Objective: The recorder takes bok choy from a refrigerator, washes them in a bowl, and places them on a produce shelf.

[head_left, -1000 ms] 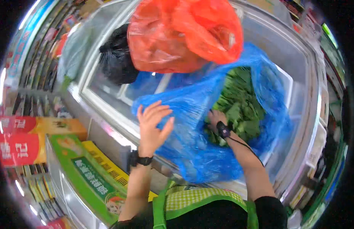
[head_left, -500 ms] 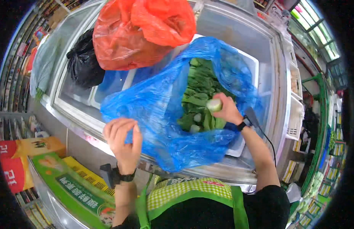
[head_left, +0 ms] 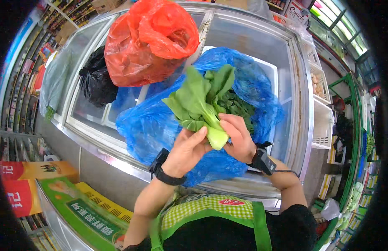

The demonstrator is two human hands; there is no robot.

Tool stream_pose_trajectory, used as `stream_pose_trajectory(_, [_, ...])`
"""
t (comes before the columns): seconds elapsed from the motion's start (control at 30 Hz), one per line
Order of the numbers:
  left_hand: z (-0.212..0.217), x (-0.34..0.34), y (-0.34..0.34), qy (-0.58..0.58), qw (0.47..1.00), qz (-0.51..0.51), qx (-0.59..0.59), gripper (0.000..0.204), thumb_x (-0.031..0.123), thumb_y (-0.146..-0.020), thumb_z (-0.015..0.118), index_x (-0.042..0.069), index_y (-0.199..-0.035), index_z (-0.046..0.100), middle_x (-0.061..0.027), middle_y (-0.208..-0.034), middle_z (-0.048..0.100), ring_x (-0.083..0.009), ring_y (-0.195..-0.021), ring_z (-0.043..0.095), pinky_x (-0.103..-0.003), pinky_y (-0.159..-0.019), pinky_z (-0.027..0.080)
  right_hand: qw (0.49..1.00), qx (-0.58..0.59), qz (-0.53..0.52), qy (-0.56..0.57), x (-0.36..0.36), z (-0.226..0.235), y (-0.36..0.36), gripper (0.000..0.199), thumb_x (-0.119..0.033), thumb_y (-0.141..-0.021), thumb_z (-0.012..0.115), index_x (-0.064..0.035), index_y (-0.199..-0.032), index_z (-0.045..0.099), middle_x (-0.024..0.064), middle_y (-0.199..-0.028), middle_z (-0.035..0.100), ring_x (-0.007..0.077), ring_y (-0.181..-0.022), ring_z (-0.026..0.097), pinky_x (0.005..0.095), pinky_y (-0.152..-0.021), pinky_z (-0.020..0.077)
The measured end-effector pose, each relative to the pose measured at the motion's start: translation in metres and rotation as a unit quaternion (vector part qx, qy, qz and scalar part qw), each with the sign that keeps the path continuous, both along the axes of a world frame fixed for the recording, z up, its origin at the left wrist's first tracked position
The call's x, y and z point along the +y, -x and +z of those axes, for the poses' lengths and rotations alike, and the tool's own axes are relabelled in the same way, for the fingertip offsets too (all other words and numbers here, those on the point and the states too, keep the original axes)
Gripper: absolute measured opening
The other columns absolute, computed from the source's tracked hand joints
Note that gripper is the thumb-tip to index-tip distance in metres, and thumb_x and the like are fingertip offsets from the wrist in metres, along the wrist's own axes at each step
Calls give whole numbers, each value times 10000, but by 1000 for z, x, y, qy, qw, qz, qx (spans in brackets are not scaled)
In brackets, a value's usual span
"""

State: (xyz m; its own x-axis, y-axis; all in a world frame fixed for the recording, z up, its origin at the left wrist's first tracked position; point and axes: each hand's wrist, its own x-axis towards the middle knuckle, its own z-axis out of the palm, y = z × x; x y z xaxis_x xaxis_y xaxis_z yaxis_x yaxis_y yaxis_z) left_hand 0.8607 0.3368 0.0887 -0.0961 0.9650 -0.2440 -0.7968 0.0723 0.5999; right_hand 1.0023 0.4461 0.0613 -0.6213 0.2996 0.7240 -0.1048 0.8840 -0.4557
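A head of bok choy (head_left: pixel 199 98) is held up over the open blue plastic bag (head_left: pixel 152 131), its pale base toward me and its green leaves pointing away. My left hand (head_left: pixel 189 149) grips the left side of the base between thumb and fingers. On the other side of the stalk, my right hand (head_left: pixel 237 140) has its fingers closed against it. More leafy greens (head_left: pixel 240 109) lie inside the bag, partly hidden by the held head. Beneath the bag shows the rim of a white foam box (head_left: pixel 269 69).
A full red plastic bag (head_left: pixel 150 46) and a knotted black bag (head_left: pixel 97 79) sit on the glass-topped chest freezer (head_left: pixel 114 146) at the far left. White plastic crates (head_left: pixel 322 125) stand along the right. Green and yellow cartons (head_left: pixel 85 209) are at the lower left.
My right hand has lifted the bok choy out of the blue bag and turned it leaves-away. My left hand has moved right and taken hold of its base.
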Motion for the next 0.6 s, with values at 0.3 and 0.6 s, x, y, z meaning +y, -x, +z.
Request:
stream_pose_trajectory(0.3, [-28,-32,33,36,993,114,-17,417,245,-931,515,105,-1302,384,-97,-1254,507,-249,-1112,533,-513,-839,496,918,-387,-19,86,44,-67,-17,301,-100,-721,608,-20,-1011,594,175,-905,600,353,-850,588,426,-718,499])
stream_pose_trajectory(0.6, [-48,-60,43,62,965,195,161,508,174,-823,633,32,-1257,411,-137,-1127,564,-201,-892,585,-355,-733,516,891,-414,-42,179,180,-235,60,365,-233,-757,607,-64,-1079,584,174,-995,562,340,-935,548,444,-788,485])
